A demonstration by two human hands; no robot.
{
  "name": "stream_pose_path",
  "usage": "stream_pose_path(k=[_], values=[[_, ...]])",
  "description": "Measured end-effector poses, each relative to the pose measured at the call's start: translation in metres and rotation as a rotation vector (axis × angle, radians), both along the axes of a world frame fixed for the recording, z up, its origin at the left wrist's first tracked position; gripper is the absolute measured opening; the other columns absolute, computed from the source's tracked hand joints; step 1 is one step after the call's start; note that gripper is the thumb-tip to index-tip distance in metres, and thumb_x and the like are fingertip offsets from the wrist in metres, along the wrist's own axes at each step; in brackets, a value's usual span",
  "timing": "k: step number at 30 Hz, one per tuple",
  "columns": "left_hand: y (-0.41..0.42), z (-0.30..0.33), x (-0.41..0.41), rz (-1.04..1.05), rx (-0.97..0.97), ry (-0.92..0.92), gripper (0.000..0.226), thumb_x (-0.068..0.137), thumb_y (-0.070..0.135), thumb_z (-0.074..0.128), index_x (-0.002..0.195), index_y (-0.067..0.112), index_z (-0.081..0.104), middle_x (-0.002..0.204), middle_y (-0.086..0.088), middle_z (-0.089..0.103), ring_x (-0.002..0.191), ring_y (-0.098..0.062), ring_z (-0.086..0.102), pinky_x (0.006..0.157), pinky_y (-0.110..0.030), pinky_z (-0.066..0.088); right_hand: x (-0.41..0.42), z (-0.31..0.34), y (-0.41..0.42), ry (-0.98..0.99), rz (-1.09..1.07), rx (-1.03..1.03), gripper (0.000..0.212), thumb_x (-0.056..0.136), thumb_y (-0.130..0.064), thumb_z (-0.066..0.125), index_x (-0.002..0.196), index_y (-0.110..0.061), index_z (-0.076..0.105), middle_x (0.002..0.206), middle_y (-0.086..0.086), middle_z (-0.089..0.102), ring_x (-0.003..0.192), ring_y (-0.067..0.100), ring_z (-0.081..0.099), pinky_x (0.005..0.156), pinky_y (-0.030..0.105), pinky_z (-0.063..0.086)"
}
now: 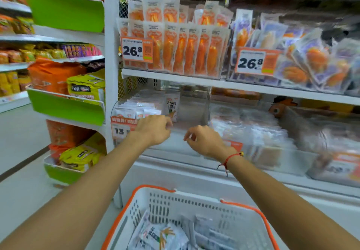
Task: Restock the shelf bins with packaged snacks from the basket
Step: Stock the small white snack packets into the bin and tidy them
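The restocking looks partly done, with a fair amount left. The clear bin [155, 111] on the lower shelf [253, 91] holds a row of white snack packets [140, 106] across its left and middle part, one packet [172, 108] standing upright at the right end of that row, while the right part of the same bin shows as bare plastic with room for more. Both hands hover at the front edge of this bin: the left hand [153, 130] sits just in front of the upright packet with its fingers loosely curled, and the right hand [203, 140], with a red cord on the wrist, is a little to the right with its fingers also loosely bent. Neither grip appears to have hold of anything; motion blur makes the fingertips hard to read, but no packet shows between them. Below, the white basket [194, 203] with orange handles stands near the person and holds a pile of the same white packets [159, 236], so the supply is far from used up. As a judgement, another handful has to come up from the basket to fill the open right side of the bin.
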State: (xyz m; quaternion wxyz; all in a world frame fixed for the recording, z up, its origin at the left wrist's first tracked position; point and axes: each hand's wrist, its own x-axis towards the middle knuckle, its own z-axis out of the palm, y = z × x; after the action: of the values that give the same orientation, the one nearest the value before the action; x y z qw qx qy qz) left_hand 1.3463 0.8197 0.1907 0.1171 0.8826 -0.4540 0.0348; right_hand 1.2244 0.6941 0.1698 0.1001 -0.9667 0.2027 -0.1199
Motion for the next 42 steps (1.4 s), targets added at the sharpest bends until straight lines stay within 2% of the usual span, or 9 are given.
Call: stream_pose_path(k=[9, 18, 20, 22, 25, 28, 32, 37, 42], values=[[0.033, -0.105, -0.080, -0.068, 0.227, 0.408, 0.034, 0.094, 0.022, 0.045, 0.125, 0.027, 0.059, 0.135, -0.001, 0.054, 0.115, -0.027, 0.054, 0.095, -0.035, 0.044, -0.091, -0.112, 0.023, 0.236, -0.034, 0.486, 0.019, 0.092, -0.012, 0.057, 0.107, -0.009, 0.067, 0.092, 0.013, 0.070, 0.066, 0.015, 0.062, 0.063, 0.024, 0.051], [0.049, -0.239, -0.114, -0.094, 0.395, 0.652, 0.038, 0.098, 0.017, 0.038, 0.134, 0.016, 0.052, 0.146, -0.006, 0.042, 0.124, -0.027, 0.048, 0.104, -0.039, 0.040, -0.138, -0.231, 0.029, 0.521, -0.095, 0.733, 0.027, 0.093, -0.004, 0.052, 0.118, -0.003, 0.062, 0.109, 0.022, 0.067, 0.064, 0.010, 0.058, 0.060, 0.019, 0.049], [0.057, -0.272, -0.113, -0.068, 0.450, 0.671, 0.039, 0.099, 0.015, 0.036, 0.137, 0.014, 0.048, 0.150, -0.007, 0.037, 0.129, -0.027, 0.044, 0.106, -0.039, 0.038, -0.143, -0.261, 0.030, 0.565, -0.119, 0.761, 0.026, 0.094, -0.004, 0.052, 0.118, -0.001, 0.062, 0.110, 0.025, 0.065, 0.062, 0.010, 0.055, 0.063, 0.028, 0.052], [0.066, -0.303, -0.109, -0.002, 0.505, 0.689, 0.041, 0.099, 0.014, 0.038, 0.139, 0.016, 0.044, 0.151, -0.006, 0.035, 0.133, -0.025, 0.040, 0.108, -0.035, 0.036, -0.146, -0.290, 0.031, 0.624, -0.113, 0.751, 0.028, 0.095, -0.006, 0.051, 0.121, -0.002, 0.061, 0.126, 0.023, 0.057, 0.070, 0.013, 0.056, 0.072, 0.035, 0.051], [0.080, -0.341, -0.099, 0.092, 0.592, 0.678, 0.051, 0.098, 0.012, 0.039, 0.147, 0.018, 0.029, 0.154, -0.006, 0.027, 0.137, -0.024, 0.035, 0.106, -0.030, 0.034, -0.149, -0.326, 0.031, 0.743, -0.085, 0.671, 0.035, 0.096, -0.010, 0.046, 0.129, -0.009, 0.055, 0.147, 0.013, 0.038, 0.120, 0.027, 0.051, 0.098, 0.035, 0.043], [0.090, -0.365, -0.096, 0.130, 0.665, 0.628, 0.055, 0.097, 0.011, 0.038, 0.149, 0.011, 0.021, 0.154, -0.009, 0.025, 0.135, -0.026, 0.036, 0.106, -0.033, 0.036, -0.147, -0.355, 0.036, 0.773, -0.093, 0.660, 0.048, 0.095, -0.011, 0.046, 0.143, -0.015, 0.039, 0.152, 0.009, 0.031, 0.132, 0.027, 0.040, 0.103, 0.032, 0.039], [0.093, -0.389, -0.099, 0.113, 0.739, 0.458, 0.060, 0.093, 0.016, 0.048, 0.146, 0.010, 0.022, 0.149, -0.011, 0.025, 0.135, -0.030, 0.032, 0.106, -0.037, 0.037, -0.129, -0.378, 0.052, 0.607, 0.044, 0.490, 0.060, 0.093, -0.013, 0.052, 0.147, -0.028, 0.030, 0.156, 0.002, 0.018, 0.139, 0.026, 0.028, 0.108, 0.037, 0.034], [0.083, -0.399, -0.103, 0.114, 0.771, 0.265, 0.044, 0.090, 0.021, 0.055, 0.130, 0.010, 0.039, 0.133, -0.008, 0.043, 0.126, -0.025, 0.040, 0.100, -0.032, 0.037, -0.112, -0.396, 0.081, 0.614, 0.204, 0.346, 0.050, 0.087, -0.023, 0.061, 0.135, -0.023, 0.046, 0.138, 0.005, 0.037, 0.126, 0.026, 0.036, 0.097, 0.038, 0.041], [0.084, -0.401, -0.101, 0.179, 0.583, 0.385, 0.041, 0.096, 0.029, 0.046, 0.133, 0.013, 0.040, 0.129, -0.007, 0.053, 0.121, -0.024, 0.048, 0.095, -0.033, 0.040, -0.116, -0.391, 0.077, 0.606, 0.145, 0.253, 0.026, 0.089, -0.025, 0.055, 0.112, -0.012, 0.057, 0.118, 0.008, 0.055, 0.110, 0.026, 0.047, 0.088, 0.033, 0.037]])
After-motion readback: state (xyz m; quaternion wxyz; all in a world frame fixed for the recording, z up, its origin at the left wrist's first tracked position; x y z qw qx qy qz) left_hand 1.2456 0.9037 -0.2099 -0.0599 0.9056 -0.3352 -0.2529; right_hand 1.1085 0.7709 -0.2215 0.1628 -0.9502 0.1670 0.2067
